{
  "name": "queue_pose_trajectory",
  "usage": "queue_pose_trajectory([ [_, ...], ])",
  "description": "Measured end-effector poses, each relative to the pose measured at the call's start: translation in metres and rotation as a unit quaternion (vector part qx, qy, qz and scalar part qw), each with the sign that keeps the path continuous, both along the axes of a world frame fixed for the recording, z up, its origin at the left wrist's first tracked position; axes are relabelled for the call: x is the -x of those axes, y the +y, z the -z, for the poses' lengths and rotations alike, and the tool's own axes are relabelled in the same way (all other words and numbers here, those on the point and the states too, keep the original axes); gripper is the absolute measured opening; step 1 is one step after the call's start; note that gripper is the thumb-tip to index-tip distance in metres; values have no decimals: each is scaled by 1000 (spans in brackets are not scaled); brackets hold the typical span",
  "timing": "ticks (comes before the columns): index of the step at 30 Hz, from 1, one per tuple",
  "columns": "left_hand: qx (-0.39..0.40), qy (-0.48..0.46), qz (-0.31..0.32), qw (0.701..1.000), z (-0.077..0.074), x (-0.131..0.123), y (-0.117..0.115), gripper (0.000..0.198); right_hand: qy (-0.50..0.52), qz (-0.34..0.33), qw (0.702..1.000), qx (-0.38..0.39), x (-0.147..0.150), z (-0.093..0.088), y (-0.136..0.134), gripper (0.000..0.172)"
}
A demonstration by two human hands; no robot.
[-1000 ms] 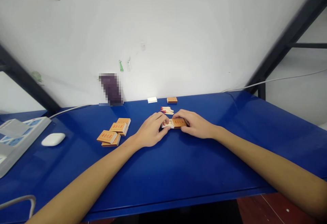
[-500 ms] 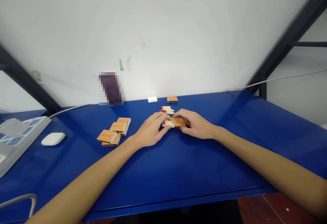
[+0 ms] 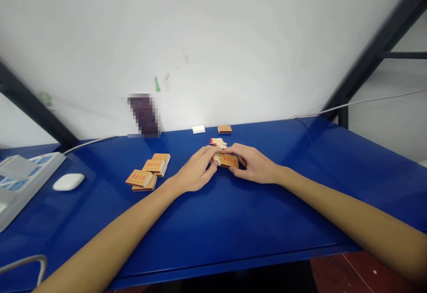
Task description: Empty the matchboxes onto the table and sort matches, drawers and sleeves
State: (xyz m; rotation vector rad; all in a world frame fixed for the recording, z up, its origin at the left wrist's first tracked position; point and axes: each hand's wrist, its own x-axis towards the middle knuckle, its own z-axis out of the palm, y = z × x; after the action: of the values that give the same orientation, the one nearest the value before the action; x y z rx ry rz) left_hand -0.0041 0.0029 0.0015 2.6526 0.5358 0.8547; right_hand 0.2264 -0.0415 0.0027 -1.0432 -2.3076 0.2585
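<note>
One partly open matchbox (image 3: pixel 229 160) held near the middle of a blue table (image 3: pixel 213 230)

Head view: the matchbox lies between the person's hands, its white tray (image 3: pixel 218 162) jutting from the left end of the orange sleeve and filled with red-headed matches (image 3: pixel 216 156). The left hand (image 3: pixel 197 169) has thumb and fingers closed around the tray's outer end, grasping the matchbox from that side. The right hand (image 3: pixel 255 164) grips the sleeve, thumb at the near edge and fingers along the far one.

Just beyond the hands is a loose pile of matchsticks (image 3: pixel 218 143). Farther back, near the wall (image 3: pixel 250 52), sit a small white box-shaped piece (image 3: pixel 199 129) and a second orange box (image 3: pixel 224 129). Left of the left hand, several orange boxes (image 3: pixel 139 177) overlap in a group; past them lie a white rounded case (image 3: pixel 68 182) and a power strip (image 3: pixel 53 168).
</note>
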Motion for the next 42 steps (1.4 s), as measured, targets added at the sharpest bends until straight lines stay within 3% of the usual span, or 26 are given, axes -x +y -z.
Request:
queue_pose_trajectory([
  [9, 9, -62, 7, 998, 3, 2, 2, 35, 16, 13, 1000, -10, 4, -1, -3, 38],
  [13, 18, -74, -62, 995, 1, 1, 3, 31, 24, 29, 999, -25, 4, 0, -2, 34],
  [18, 28, -25, -140, 989, -2, -1, 2, 31, 32, 42, 998, -34, 4, 1, -2, 36],
  [21, 26, -22, -129, 991, -3, 0, 0, 26, 38, 51, 998, -23, 5, 1, -2, 36],
  [30, 10, 34, -17, 999, -8, 0, -7, 9, 36, 31, 999, -15, 8, 1, -6, 35],
  [34, 8, 50, -18, 999, -9, -1, -8, 24, 32, 32, 999, -13, 7, 1, -6, 33],
  [42, -49, 49, -78, 995, -7, -4, -9, 23, 11, 44, 999, -1, 8, 0, -4, 32],
])
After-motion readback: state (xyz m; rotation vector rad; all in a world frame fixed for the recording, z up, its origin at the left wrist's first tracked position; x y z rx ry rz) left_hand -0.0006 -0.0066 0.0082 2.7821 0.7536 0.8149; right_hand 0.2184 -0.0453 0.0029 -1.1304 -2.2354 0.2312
